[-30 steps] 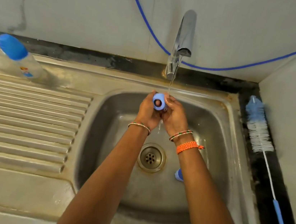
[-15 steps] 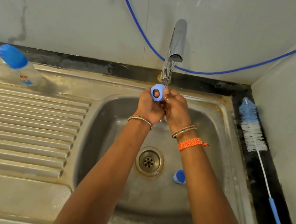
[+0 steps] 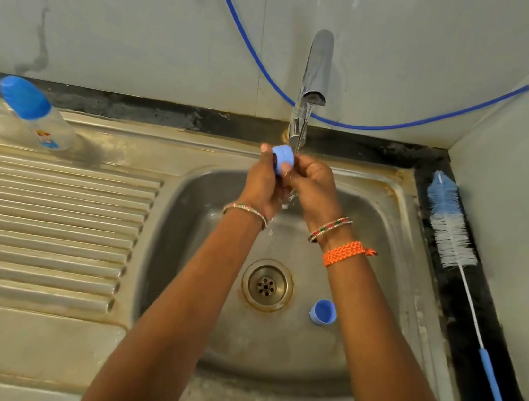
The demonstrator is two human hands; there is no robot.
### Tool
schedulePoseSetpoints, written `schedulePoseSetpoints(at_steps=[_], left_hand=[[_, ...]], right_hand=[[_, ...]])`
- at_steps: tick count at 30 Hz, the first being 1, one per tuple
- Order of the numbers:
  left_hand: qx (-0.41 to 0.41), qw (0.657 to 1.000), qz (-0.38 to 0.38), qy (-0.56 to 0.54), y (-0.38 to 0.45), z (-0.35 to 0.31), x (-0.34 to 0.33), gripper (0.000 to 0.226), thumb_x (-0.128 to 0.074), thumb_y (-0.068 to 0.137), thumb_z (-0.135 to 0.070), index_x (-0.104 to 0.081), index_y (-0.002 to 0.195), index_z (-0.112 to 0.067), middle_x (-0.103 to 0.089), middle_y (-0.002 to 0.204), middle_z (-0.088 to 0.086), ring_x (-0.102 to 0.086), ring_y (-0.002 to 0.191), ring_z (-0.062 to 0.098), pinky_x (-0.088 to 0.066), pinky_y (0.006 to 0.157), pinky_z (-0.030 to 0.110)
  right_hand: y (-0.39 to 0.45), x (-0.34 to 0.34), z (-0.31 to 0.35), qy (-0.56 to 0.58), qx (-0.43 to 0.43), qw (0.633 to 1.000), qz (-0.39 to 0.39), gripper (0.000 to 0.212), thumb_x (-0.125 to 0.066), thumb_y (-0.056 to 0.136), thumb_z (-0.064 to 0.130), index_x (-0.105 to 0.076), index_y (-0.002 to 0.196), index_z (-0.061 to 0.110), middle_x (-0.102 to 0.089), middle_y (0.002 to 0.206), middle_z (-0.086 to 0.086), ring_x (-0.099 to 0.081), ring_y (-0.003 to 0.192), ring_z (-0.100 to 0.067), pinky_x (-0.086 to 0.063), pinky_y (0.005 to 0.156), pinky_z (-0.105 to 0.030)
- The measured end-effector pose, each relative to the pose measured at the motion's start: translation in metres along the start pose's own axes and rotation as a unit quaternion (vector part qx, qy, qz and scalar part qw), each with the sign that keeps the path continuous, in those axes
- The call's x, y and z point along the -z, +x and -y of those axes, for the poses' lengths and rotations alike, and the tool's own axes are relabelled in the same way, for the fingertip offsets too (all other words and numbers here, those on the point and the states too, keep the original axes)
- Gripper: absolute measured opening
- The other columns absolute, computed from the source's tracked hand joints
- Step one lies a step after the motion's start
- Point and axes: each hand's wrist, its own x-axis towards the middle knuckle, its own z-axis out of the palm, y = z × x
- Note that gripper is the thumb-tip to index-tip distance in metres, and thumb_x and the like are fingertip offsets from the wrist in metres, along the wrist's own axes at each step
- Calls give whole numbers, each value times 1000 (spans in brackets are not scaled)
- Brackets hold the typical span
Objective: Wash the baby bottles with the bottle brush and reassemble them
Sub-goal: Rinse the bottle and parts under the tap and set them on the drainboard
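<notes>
Hands at the sink [image 3: 401,198]: left hand [image 3: 264,180] and right hand [image 3: 313,186] grip a blue bottle collar ring [image 3: 282,159] under the running tap [image 3: 315,72], fingers curled round it, rinsing; next, probably, the blue cap [image 3: 323,311] in the basin, with the bottle brush [image 3: 453,238] idle alongside.

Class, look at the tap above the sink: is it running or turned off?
Running. A thin stream falls from the tap onto the blue ring held by both hands, splashing below them.

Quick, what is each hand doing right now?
Left hand: grips the blue bottle ring under the tap.
Right hand: fingers curled at the ring, apparently gripping it.
</notes>
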Motion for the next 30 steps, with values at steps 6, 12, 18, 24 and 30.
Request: schedulePoseSetpoints(at_steps=[6, 12, 18, 24, 30], left_hand=[[101, 984, 54, 135, -3, -16, -3, 32, -35, 101, -25, -61, 93, -7, -64, 67, 6, -59, 51, 12, -53, 48, 21], [-14, 995, 50, 90, 2, 0, -1, 27, -36, 102, -26, -56, 102, -8, -59, 83, 8, -61, 69, 13, -52, 61, 24], [-35, 975, 90, 202, 14, -26, 29, 26, -42, 101, -19, -65, 95, -10, -64, 91, 10, -63, 69, 15, -56, 55, 25], [-25, 962, 128, 239, 14, -35, 40, 21, -47, 99, -19, -65, 99, -8, -65, 95, 10, -65, 84, 21, -59, 69, 30], [-4, 971, 81, 224, 6, -24, 36, 23, -47, 99, -17, -65, 92, -6, -65, 86, 13, -65, 67, 19, -58, 57, 30]], right_hand=[[6, 10, -1, -70, 66, 991, -93, 14, -71, 82, 13, -73, 93, 4, -70, 80, -2, -65, 67, 0, -55, 69, -19], [6, 6, -8, -246, 125, 950, -142, 26, -66, 84, 37, -74, 74, 15, -69, 70, -1, -62, 69, -21, -52, 67, -39], [-10, 31, -23, -485, 236, 842, 4, 37, -68, 79, 18, -69, 112, 34, -54, 99, -6, -44, 93, -26, -27, 76, -33], [-17, 28, -18, -680, 248, 689, -41, 71, -73, 62, 9, -57, 125, 37, -57, 108, -12, -52, 98, -32, -30, 88, -45], [-26, 4, -8, -358, 0, 928, 100, 34, -57, 80, 6, -71, 110, 14, -51, 78, -6, -49, 78, -19, -38, 77, -33]])
